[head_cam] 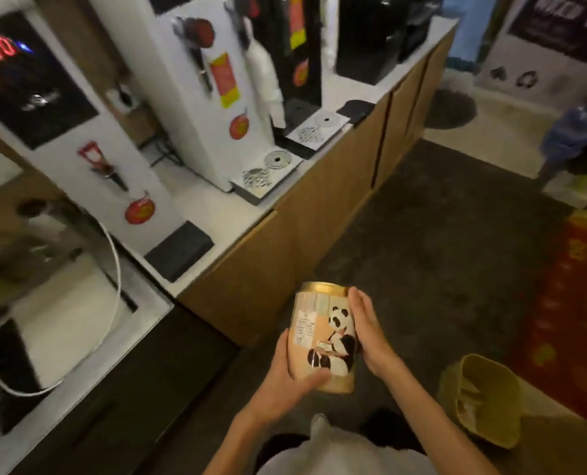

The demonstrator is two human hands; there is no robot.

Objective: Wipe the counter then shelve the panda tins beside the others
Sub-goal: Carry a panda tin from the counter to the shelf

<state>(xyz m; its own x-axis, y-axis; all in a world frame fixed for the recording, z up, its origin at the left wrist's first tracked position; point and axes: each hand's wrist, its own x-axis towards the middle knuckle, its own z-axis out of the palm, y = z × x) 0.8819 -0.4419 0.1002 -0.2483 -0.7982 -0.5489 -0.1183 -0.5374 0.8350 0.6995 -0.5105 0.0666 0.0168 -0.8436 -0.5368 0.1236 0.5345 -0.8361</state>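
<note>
I hold a tall panda tin (322, 334) with a gold lid in front of me, above the floor, just off the counter's front edge. My left hand (290, 371) grips its lower left side, thumb across the front. My right hand (367, 334) lies flat against its right side. The tin is peach-coloured with a panda picture and a small label. The white counter (223, 217) runs from lower left to upper right. No shelf and no other tins are in view.
White dispenser machines (196, 97) with drip trays (268, 173) line the counter, with a black cloth pad (179, 250) near its edge. A sink (62, 320) lies at the left. On the floor stand a yellow bin (484, 399) and a red box (566, 320).
</note>
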